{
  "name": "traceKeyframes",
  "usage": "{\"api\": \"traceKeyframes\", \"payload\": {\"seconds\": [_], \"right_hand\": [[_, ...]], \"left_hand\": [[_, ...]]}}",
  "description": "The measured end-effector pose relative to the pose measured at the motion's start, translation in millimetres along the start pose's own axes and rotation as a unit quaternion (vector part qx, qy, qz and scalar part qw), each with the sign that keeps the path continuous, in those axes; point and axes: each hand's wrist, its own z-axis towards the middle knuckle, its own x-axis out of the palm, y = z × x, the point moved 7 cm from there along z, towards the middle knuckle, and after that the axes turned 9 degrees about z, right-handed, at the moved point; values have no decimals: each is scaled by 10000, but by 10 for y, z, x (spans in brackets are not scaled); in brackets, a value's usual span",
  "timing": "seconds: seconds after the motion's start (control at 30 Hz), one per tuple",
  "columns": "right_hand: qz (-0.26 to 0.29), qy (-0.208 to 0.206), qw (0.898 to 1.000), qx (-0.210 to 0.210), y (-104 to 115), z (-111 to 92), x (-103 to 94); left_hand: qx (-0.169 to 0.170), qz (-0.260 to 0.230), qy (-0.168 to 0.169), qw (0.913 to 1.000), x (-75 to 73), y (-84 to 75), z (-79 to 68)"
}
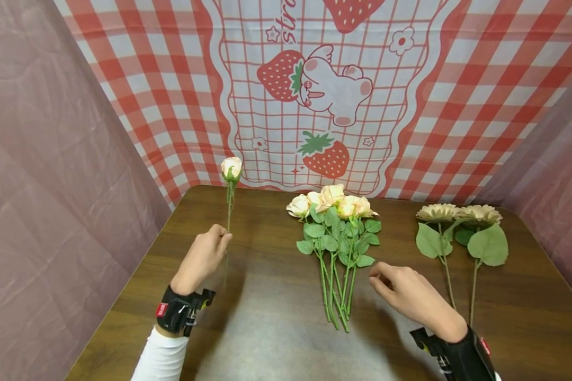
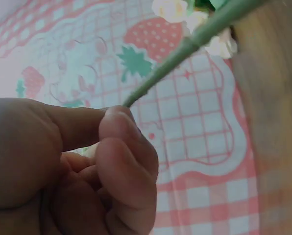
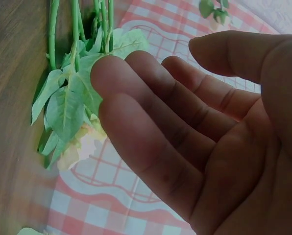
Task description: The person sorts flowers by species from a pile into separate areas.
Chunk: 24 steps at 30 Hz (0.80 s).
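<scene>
My left hand (image 1: 204, 257) pinches the thin stem of a single pale rose (image 1: 231, 169) and holds it upright over the left part of the table. In the left wrist view the green stem (image 2: 173, 61) runs out from between thumb and fingertips. My right hand (image 1: 405, 291) is empty, its fingers loosely bent, just right of a bunch of cream roses (image 1: 332, 197) lying on the table. The right wrist view shows that palm and the fingers (image 3: 136, 139), apart from the bunch's green leaves (image 3: 65, 110).
Two larger cream flowers with broad leaves (image 1: 488, 245) lie on the right side of the wooden table (image 1: 267, 296). A red-and-white checked strawberry cloth (image 1: 171, 79) hangs behind the table. Pink curtains (image 1: 52, 185) hang at both sides.
</scene>
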Motion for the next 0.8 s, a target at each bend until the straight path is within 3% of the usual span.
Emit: {"api": "traceKeyframes", "payload": {"seconds": [0.33,0.6,0.8], "right_hand": [[145,164,9998,2,44,11,115],[580,290,9965,-524,235,68,332],[1244,225,9883,-859,377,90,485]], "left_hand": [[695,-676,-466,9942,-143,-325,-104],[1183,-1451,-160,9822,-61,-649,-194],[1541,-1864,18,9703,66,-884,-273]]}}
